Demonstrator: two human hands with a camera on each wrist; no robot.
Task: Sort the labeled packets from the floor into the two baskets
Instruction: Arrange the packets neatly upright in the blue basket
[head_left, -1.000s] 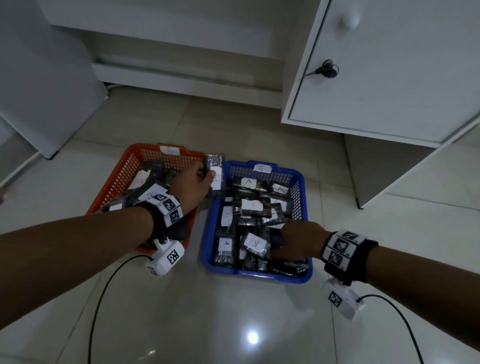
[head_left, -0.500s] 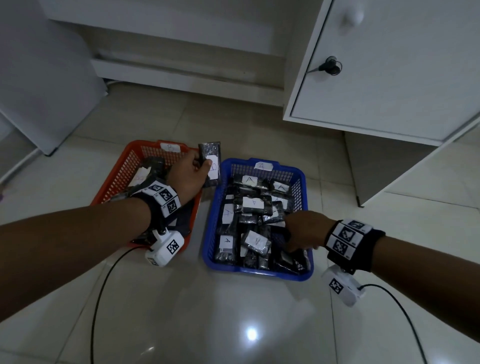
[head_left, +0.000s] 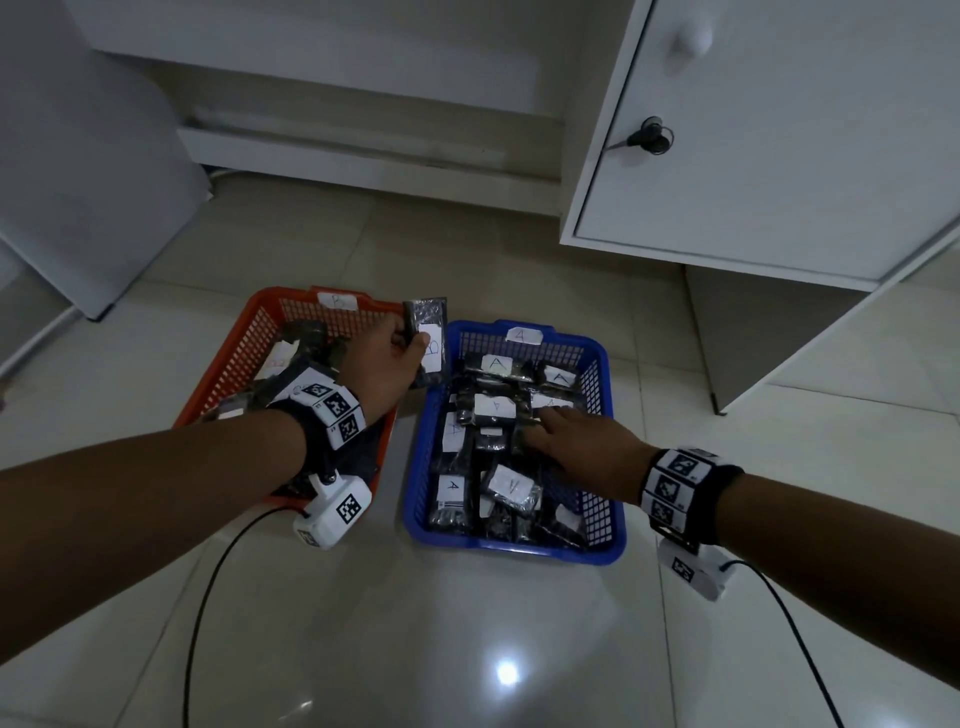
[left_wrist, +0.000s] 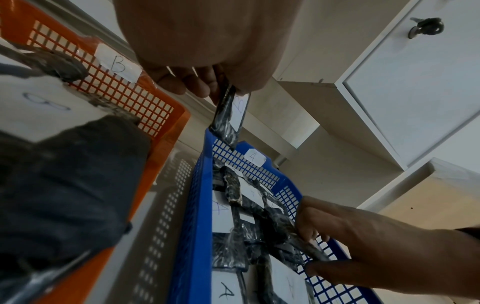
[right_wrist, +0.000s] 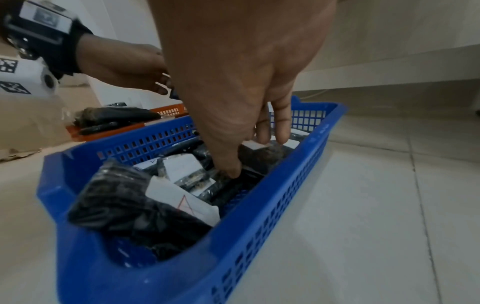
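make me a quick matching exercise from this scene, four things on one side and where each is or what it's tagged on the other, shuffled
Column 1:
1. orange basket
2. blue basket
3. left hand
4. right hand

Column 2:
a. fingers reach down among the packets tagged A
b. tagged B on its far wall
c. holds a dark packet with a white label, over the gap between the baskets
d. tagged A on its far wall

Pairs: 1-b, 2-d, 3-c, 4-a
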